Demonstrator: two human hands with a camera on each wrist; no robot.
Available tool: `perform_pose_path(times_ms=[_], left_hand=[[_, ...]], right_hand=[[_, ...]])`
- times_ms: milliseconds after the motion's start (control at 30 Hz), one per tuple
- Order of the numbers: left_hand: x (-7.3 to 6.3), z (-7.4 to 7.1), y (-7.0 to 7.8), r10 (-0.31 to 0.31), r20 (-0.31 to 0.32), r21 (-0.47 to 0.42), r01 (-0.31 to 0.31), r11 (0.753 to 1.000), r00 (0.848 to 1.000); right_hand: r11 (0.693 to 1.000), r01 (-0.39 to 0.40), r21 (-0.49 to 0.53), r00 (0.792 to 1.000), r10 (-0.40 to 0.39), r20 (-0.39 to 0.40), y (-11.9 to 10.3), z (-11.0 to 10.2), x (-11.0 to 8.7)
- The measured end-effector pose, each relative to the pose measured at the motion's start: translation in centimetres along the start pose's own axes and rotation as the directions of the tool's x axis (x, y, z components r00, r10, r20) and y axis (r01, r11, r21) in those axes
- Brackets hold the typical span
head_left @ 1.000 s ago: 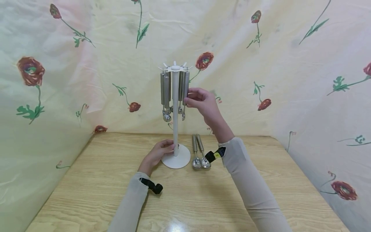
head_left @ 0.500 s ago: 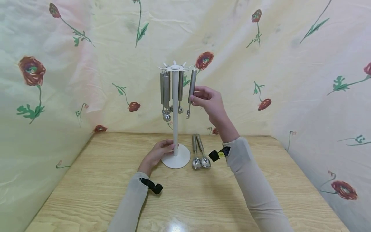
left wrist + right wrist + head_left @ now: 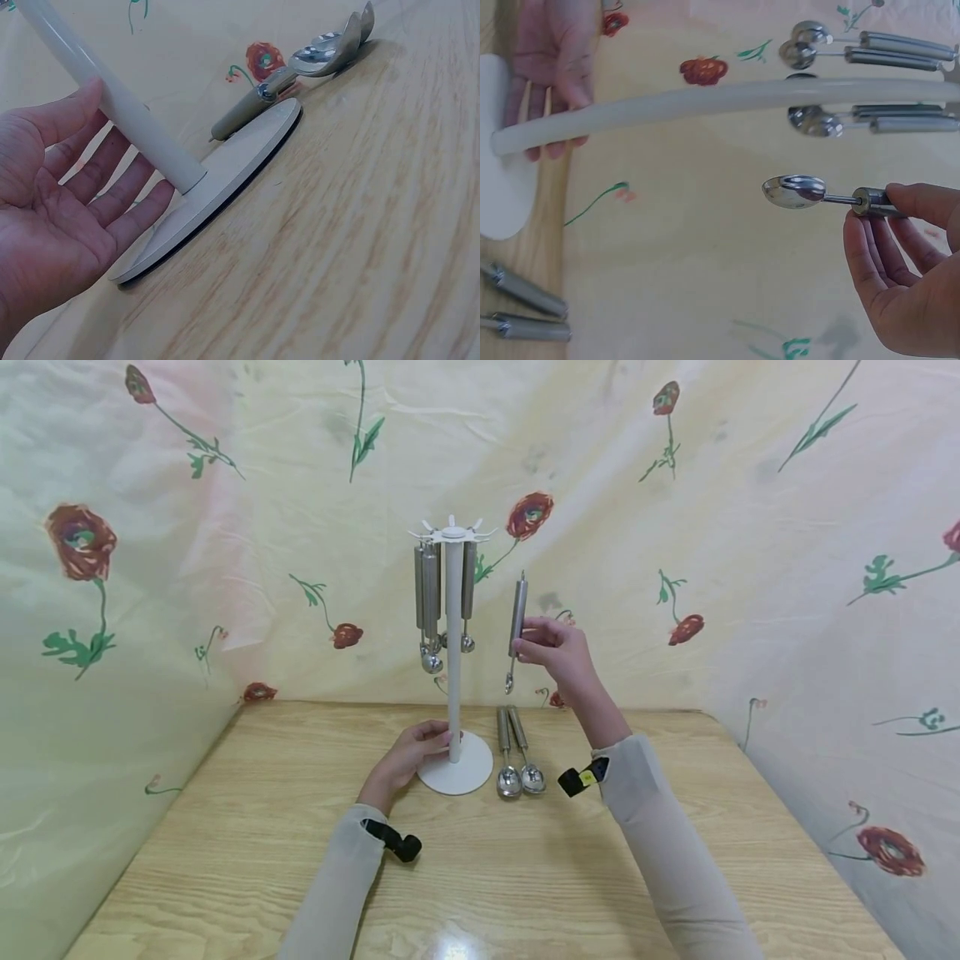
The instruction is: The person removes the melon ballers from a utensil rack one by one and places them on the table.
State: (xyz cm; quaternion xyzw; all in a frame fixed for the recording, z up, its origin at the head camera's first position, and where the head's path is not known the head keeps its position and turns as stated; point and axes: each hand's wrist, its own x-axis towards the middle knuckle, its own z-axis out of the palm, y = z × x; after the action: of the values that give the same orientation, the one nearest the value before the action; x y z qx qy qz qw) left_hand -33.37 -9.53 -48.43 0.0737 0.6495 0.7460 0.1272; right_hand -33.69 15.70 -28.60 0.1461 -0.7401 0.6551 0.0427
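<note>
A white stand (image 3: 454,693) with a round base and a ring of hooks on top stands upright on the table. My left hand (image 3: 408,753) holds its pole low down, thumb on one side and fingers behind, as the left wrist view shows. Right of the stand, my right hand (image 3: 558,652) pinches a metal spoon (image 3: 518,617) by its thick handle, in the air with the bowl (image 3: 795,192) downward. Several metal spoons (image 3: 430,602) hang from the hooks, apart from my hands.
Two more metal spoons (image 3: 509,781) lie side by side on the wooden table (image 3: 300,793), just right of the stand's base. A flowered cloth (image 3: 600,527) hangs behind and along both sides of the table.
My right hand has taken the spoon off a right-hand hook, moving it right and then down, clear of the stand. My left hand has stayed on the pole.
</note>
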Motion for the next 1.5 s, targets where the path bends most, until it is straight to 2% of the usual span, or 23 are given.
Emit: perform_pose_path(times_ms=[200,367,667,1033,1233,1500], left_hand=[[0.0,0.3,0.1,-0.007,-0.021,-0.001,0.007,1.0,1.0],[-0.1,0.4,0.2,-0.008,-0.028,0.003,0.009,1.0,1.0],[0.0,0.2,0.0,-0.016,-0.028,-0.005,0.016,1.0,0.999],[-0.1,0.3,0.1,-0.006,-0.02,-0.008,0.006,1.0,1.0],[0.0,0.3,0.0,-0.003,-0.023,-0.016,0.002,1.0,1.0],[-0.2,0.3,0.1,-0.014,-0.027,-0.017,0.014,1.0,1.0]], right_hand=[[0.995,-0.095,-0.032,0.995,0.095,0.002,2.7,-1.4,-0.6],[0.978,-0.189,-0.083,0.982,0.189,-0.008,4.9,-2.5,-1.0],[0.961,-0.269,-0.068,0.963,0.27,0.011,9.2,-3.5,-1.4],[0.941,-0.322,-0.108,0.944,0.327,0.036,13.5,-4.1,-2.3],[0.923,-0.35,-0.161,0.933,0.359,0.029,14.5,-4.3,-2.6],[0.93,-0.336,-0.153,0.938,0.345,0.042,15.6,-4.6,-2.8]])
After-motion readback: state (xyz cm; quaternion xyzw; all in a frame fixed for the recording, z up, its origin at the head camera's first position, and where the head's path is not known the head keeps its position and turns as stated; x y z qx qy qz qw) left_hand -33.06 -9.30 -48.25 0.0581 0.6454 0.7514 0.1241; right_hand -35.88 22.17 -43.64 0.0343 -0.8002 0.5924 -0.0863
